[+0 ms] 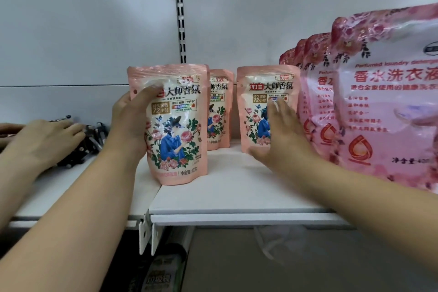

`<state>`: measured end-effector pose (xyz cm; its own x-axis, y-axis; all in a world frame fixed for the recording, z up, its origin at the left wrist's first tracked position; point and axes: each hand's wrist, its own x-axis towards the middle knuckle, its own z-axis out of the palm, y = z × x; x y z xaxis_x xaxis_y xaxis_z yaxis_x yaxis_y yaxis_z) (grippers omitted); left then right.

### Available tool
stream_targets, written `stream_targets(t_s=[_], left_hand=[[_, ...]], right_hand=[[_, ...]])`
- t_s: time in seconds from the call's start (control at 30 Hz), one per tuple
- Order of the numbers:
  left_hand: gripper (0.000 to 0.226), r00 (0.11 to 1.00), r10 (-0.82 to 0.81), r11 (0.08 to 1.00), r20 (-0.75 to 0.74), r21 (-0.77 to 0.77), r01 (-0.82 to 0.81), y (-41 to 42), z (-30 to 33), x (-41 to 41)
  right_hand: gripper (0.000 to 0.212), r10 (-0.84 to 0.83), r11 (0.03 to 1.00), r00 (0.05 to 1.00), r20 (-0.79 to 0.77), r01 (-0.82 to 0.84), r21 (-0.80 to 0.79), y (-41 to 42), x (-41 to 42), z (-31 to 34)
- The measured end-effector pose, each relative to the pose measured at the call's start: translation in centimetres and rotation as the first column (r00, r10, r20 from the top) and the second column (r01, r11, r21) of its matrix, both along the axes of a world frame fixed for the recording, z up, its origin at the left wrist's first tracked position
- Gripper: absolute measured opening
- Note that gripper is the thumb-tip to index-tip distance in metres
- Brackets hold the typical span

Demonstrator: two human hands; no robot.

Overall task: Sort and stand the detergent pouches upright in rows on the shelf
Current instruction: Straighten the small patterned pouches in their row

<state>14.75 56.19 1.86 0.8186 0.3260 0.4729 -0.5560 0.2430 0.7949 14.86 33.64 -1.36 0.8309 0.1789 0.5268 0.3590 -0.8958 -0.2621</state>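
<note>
Left hand (132,121): fingers (147,95) curled round the left edge of a glossy pink floral stand-up detergent pouch (176,125), thumb behind it I'd guess, steadying it upright at the near left of the white shelf (237,199). Right hand (277,135): fingers straight and slightly spread, flat against the front of a second matching pink pouch (263,106), probably nudging it square; holds nothing. More small pouches (219,106) stand behind, further back. Larger pink rose-print detergent bags (384,92) stand in a row at right. Another person's hand (45,140) rests on dark clips (94,135) at far left.
</note>
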Motion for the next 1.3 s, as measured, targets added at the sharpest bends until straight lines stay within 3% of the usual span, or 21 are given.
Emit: stream_targets(t_s=[0.07, 0.13, 0.23, 0.4, 0.53, 0.77, 0.87, 0.93, 0.97, 1.03, 1.07, 1.17, 1.23, 1.3], left_hand=[[0.003, 1.000, 0.013, 1.000, -0.005, -0.008, -0.013, 0.1, -0.1, -0.1], [0.003, 1.000, 0.016, 1.000, -0.009, -0.017, -0.016, 0.1, -0.1, -0.2], [0.004, 1.000, 0.008, 1.000, -0.010, -0.021, -0.008, 0.0, -0.1, -0.3], [0.003, 1.000, -0.005, 1.000, 0.001, -0.011, 0.005, -0.1, 0.1, -0.3], [0.005, 1.000, 0.005, 1.000, 0.022, -0.023, -0.004, 0.0, 0.2, -0.2], [0.004, 1.000, 0.001, 1.000, 0.027, -0.007, -0.001, 0.3, 0.0, 0.2], [0.004, 1.000, -0.002, 1.000, 0.029, -0.002, 0.002, 0.2, -0.1, 0.3], [0.004, 1.000, 0.020, 1.000, 0.024, -0.001, -0.020, 0.0, -0.2, 0.4], [0.005, 0.999, 0.030, 1.000, 0.020, -0.003, -0.030, -0.1, -0.3, 0.3], [0.006, 0.998, 0.055, 0.998, 0.020, -0.008, -0.055, -0.2, -0.3, 0.4], [0.006, 0.998, 0.065, 0.998, 0.018, -0.009, -0.065, -0.3, -0.4, 0.5], [0.007, 0.999, 0.043, 0.999, 0.025, -0.012, -0.043, -0.4, -0.4, 0.4], [0.008, 0.999, 0.006, 1.000, 0.036, -0.027, -0.005, -0.5, -0.3, 0.4], [0.008, 0.999, -0.012, 0.999, 0.036, -0.038, 0.013, -0.6, -0.2, 0.4]], right_hand=[[0.086, 0.114, 0.932, 0.950, 0.291, -0.001, -0.362, 0.8, 0.1, 0.7], [0.083, 0.115, 0.841, 0.947, 0.301, 0.069, -0.536, 1.4, 1.1, 1.9], [0.080, -0.053, 0.771, 0.977, 0.206, 0.171, -0.613, 0.7, 2.3, 2.3], [0.071, -0.001, 0.729, 0.949, 0.315, 0.217, -0.650, -0.8, 3.4, 1.1], [0.061, -0.116, 0.698, 0.983, 0.141, 0.182, -0.693, -0.9, 3.4, 0.8], [0.059, -0.171, 0.682, 0.980, 0.103, 0.193, -0.705, -1.0, 2.4, 1.0], [0.062, -0.032, 0.842, 0.997, 0.071, 0.065, -0.536, -0.2, 1.4, 1.3], [0.062, 0.085, 0.971, 0.996, 0.016, -0.079, -0.224, 1.5, 0.3, 2.0], [0.061, 0.183, 0.983, 0.982, -0.057, -0.182, 0.012, 2.5, -0.2, 2.5], [0.057, 0.454, 0.821, 0.868, -0.200, -0.321, 0.472, 4.6, -0.9, 3.3], [0.055, 0.533, 0.739, 0.815, -0.226, -0.318, 0.594, 5.5, -1.0, 3.4], [0.061, 0.556, 0.618, 0.798, -0.232, -0.210, 0.758, 7.2, -0.5, 3.0], [0.071, 0.528, 0.599, 0.814, -0.243, -0.154, 0.786, 8.0, 0.1, 2.4], [0.065, 0.518, 0.588, 0.820, -0.243, -0.135, 0.798, 8.2, 0.5, 2.1]])
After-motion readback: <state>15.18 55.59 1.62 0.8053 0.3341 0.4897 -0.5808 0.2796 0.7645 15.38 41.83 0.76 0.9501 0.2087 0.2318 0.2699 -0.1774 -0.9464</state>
